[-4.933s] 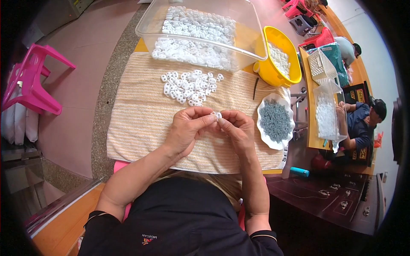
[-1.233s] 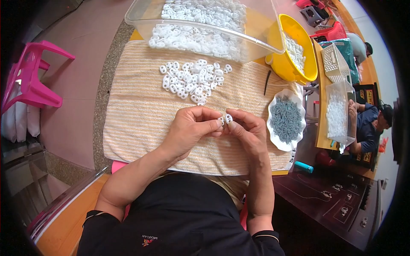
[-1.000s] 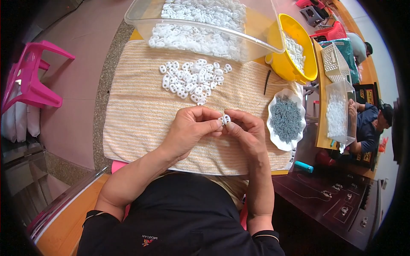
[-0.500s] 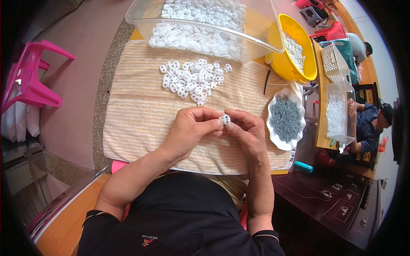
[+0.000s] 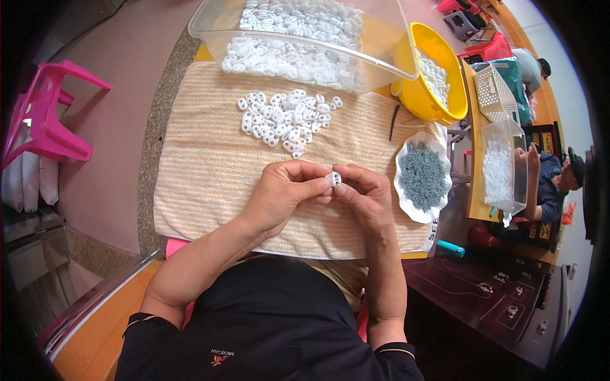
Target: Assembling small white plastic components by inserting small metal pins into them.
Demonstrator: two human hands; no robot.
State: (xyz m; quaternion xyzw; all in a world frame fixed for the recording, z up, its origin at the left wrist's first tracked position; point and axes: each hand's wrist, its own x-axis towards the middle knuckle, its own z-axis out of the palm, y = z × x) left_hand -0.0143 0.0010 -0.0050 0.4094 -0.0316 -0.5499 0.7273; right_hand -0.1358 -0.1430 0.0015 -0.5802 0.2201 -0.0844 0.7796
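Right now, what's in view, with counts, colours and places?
Towel: one, tan-striped, centre
Loose pieces: many, white, on towel
Held piece: at least one, white, above towel
Clear bin: one, transparent, top centre
Tub: one, yellow, right of bin
Dish: one, white, towel's right side
Small parts: many, grey, in dish
Strip: one, black, near tub
Stool: at least one, pink, left
Cylinder: one, teal, lower right
Other people: at least two, dark, greyish tops, right
Left hand: one, bare, holding piece
Right hand: one, bare, holding piece
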